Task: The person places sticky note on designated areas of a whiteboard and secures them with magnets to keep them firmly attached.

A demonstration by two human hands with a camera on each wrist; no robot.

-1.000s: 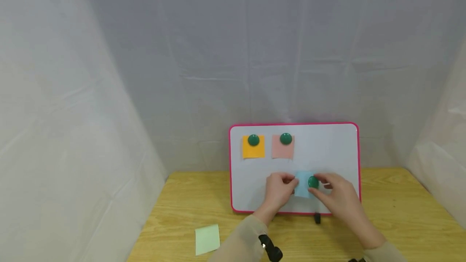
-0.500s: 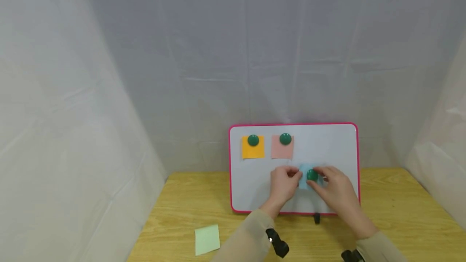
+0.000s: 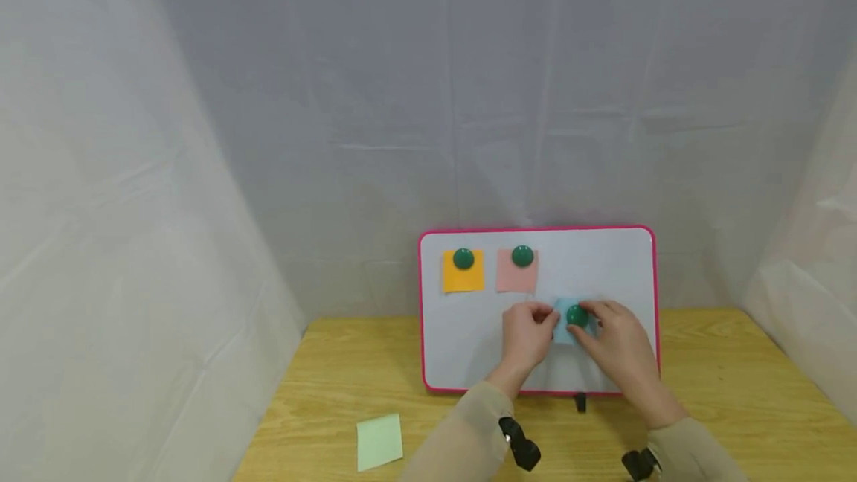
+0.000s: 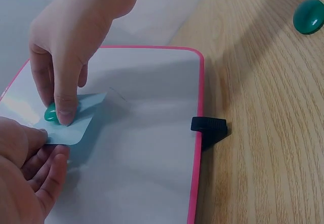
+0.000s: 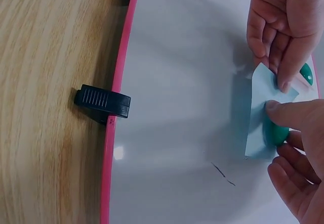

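Note:
A pink-framed whiteboard (image 3: 605, 266) stands upright on the wooden table (image 3: 723, 393). My left hand (image 3: 544, 318) pinches the left edge of a light blue note (image 3: 562, 329) against the board. My right hand (image 3: 591, 322) pinches a green magnet (image 3: 576, 315) on top of that note. The left wrist view shows the right hand's fingers round the magnet (image 4: 52, 112) on the note (image 4: 76, 125). The right wrist view shows the thumb over the magnet (image 5: 276, 133) and left fingers on the note's (image 5: 258, 118) corner.
An orange note (image 3: 463, 277) and a pink note (image 3: 516, 279) hang at the board's top left, each under a green magnet. A pale green note (image 3: 379, 441) lies on the table's front left. A loose green magnet (image 4: 309, 15) lies on the table. A black foot (image 3: 580, 402) props the board.
Both hands have carried the blue note and its magnet a little up the board, from near the lower edge toward the middle.

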